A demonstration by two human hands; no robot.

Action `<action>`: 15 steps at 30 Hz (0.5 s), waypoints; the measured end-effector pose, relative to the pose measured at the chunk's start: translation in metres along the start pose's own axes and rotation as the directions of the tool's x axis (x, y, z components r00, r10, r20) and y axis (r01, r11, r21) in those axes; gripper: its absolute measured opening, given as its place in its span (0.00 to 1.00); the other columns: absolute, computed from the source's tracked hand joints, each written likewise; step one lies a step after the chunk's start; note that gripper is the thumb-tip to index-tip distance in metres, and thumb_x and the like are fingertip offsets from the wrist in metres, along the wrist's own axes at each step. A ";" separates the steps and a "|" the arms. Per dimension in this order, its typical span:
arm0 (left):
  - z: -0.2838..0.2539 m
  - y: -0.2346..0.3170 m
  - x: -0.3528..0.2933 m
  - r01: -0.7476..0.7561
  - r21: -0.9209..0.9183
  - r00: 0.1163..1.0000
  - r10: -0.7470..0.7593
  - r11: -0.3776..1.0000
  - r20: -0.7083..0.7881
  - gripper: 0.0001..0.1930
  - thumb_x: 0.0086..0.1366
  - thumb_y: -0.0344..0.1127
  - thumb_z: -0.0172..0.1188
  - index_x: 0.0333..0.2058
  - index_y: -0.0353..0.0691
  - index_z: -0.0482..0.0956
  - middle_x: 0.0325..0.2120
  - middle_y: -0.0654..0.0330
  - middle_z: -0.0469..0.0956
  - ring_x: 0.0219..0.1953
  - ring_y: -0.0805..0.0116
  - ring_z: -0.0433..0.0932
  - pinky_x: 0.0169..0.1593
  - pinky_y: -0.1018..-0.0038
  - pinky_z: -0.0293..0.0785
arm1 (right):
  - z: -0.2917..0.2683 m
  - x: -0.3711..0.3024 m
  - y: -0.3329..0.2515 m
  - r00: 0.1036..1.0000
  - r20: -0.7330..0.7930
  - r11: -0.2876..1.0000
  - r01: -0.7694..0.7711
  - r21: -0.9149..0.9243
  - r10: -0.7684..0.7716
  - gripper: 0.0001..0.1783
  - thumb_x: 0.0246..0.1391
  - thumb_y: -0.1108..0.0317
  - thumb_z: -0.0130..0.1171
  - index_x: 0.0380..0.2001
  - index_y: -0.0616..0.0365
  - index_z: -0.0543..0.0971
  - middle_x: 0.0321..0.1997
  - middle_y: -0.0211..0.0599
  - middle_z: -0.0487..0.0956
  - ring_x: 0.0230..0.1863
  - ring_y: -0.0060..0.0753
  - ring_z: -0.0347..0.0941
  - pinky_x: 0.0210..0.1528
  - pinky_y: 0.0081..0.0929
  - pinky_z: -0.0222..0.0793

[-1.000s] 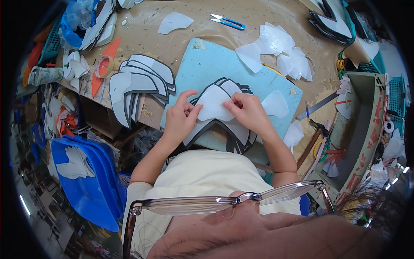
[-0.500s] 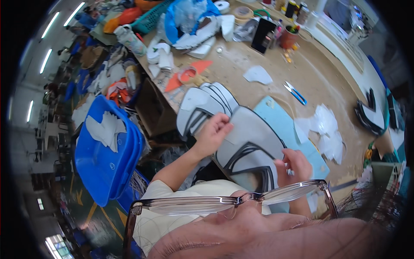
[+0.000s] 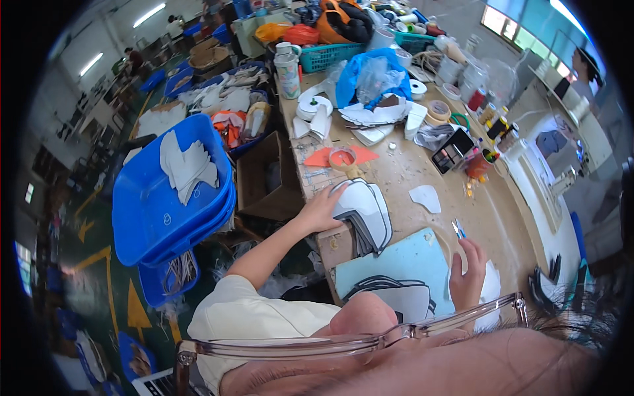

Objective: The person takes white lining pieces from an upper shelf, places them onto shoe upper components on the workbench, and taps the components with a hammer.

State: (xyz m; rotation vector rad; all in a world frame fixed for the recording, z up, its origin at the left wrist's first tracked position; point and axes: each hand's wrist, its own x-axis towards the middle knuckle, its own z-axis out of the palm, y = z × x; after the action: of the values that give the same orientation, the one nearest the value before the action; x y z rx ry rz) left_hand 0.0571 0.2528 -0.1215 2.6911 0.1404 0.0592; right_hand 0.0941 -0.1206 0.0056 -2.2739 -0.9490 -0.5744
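Observation:
My left hand (image 3: 321, 209) grips the left edge of a stack of white and grey curved cut pieces (image 3: 371, 210) at the table's left edge. My right hand (image 3: 468, 272) is open, its fingers apart and nothing visible in them. Just beyond its fingertips lie small blue-handled thread snips (image 3: 460, 229). White pieces (image 3: 490, 290) lie partly behind that hand. Between my hands is a light blue board (image 3: 403, 259), and more grey pieces with black edging (image 3: 406, 300) lie on its near part, partly hidden by the glasses.
Stacked blue tubs (image 3: 173, 198) stand left of the table, with white pieces inside. A cardboard box (image 3: 267, 175) is beside them. Farther back are a tape roll (image 3: 342, 157) on orange material, a phone (image 3: 452, 150), a blue bag (image 3: 373, 79) and a sewing machine (image 3: 561, 181).
My hands have moved apart. The grey piece between them is no longer held up; my left hand is at the stack, my right near the snips. The view has shifted, showing more of the room.

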 end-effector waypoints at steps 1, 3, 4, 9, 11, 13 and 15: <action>0.002 0.002 0.002 -0.042 -0.055 0.999 0.041 0.998 -0.027 0.57 0.41 0.49 0.73 0.66 0.49 0.46 0.60 0.36 0.54 0.61 0.39 0.58 0.62 0.57 0.57 | 0.011 -0.019 0.026 0.980 0.079 0.977 -0.170 -0.131 0.181 0.18 0.50 0.76 0.56 0.47 0.64 0.72 0.47 0.50 0.73 0.46 0.52 0.69 0.48 0.41 0.66; -0.010 0.011 -0.002 -0.107 -0.023 0.994 0.106 0.994 -0.028 0.55 0.43 0.46 0.73 0.66 0.51 0.47 0.60 0.38 0.54 0.61 0.39 0.57 0.63 0.57 0.57 | 0.032 -0.063 0.075 0.968 0.088 0.929 -0.197 -0.314 0.235 0.19 0.50 0.69 0.59 0.46 0.64 0.73 0.48 0.47 0.73 0.50 0.52 0.67 0.49 0.45 0.65; -0.009 0.008 -0.006 -0.087 -0.027 0.995 0.086 0.996 -0.043 0.55 0.43 0.46 0.73 0.66 0.51 0.47 0.60 0.38 0.54 0.61 0.39 0.57 0.63 0.57 0.57 | 0.036 -0.068 0.075 0.972 0.100 0.935 -0.175 -0.308 0.214 0.19 0.50 0.69 0.59 0.46 0.64 0.73 0.48 0.47 0.73 0.50 0.52 0.67 0.49 0.45 0.65; -0.003 0.010 0.004 -0.082 0.035 0.995 0.080 0.996 0.055 0.51 0.47 0.46 0.71 0.66 0.51 0.49 0.62 0.40 0.51 0.63 0.39 0.54 0.63 0.54 0.55 | 0.044 -0.095 0.109 0.659 0.344 0.731 -0.502 -0.462 0.669 0.22 0.50 0.60 0.60 0.46 0.61 0.74 0.46 0.49 0.75 0.45 0.53 0.70 0.46 0.45 0.67; -0.021 0.046 0.000 -0.131 0.128 0.991 0.134 0.983 -0.016 0.50 0.47 0.46 0.70 0.66 0.50 0.49 0.62 0.39 0.50 0.64 0.39 0.52 0.64 0.54 0.53 | 0.046 -0.095 0.093 0.853 0.150 0.806 -0.394 -0.442 0.500 0.18 0.50 0.61 0.60 0.42 0.61 0.76 0.41 0.48 0.77 0.42 0.52 0.71 0.42 0.45 0.68; -0.021 0.067 -0.004 -0.218 0.084 0.963 0.229 0.972 -0.143 0.47 0.50 0.46 0.68 0.65 0.48 0.51 0.63 0.39 0.48 0.66 0.40 0.48 0.65 0.54 0.50 | 0.052 -0.087 0.085 0.970 -0.041 0.870 -0.234 -0.433 0.241 0.15 0.50 0.62 0.59 0.38 0.61 0.77 0.36 0.48 0.78 0.38 0.52 0.73 0.39 0.45 0.68; -0.006 0.099 -0.003 -0.378 -0.094 0.924 0.370 0.921 -0.095 0.43 0.54 0.45 0.66 0.65 0.46 0.53 0.64 0.40 0.47 0.66 0.40 0.48 0.66 0.55 0.49 | 0.050 -0.088 0.086 0.861 0.147 0.820 -0.393 -0.416 0.487 0.11 0.50 0.66 0.59 0.33 0.63 0.78 0.28 0.48 0.78 0.32 0.51 0.73 0.36 0.45 0.69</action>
State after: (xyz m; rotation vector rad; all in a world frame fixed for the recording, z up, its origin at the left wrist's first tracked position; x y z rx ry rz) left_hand 0.0622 0.1660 -0.0732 2.5679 -0.3489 0.2772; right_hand 0.1082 -0.1781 -0.1134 -2.8434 -0.3937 -0.2790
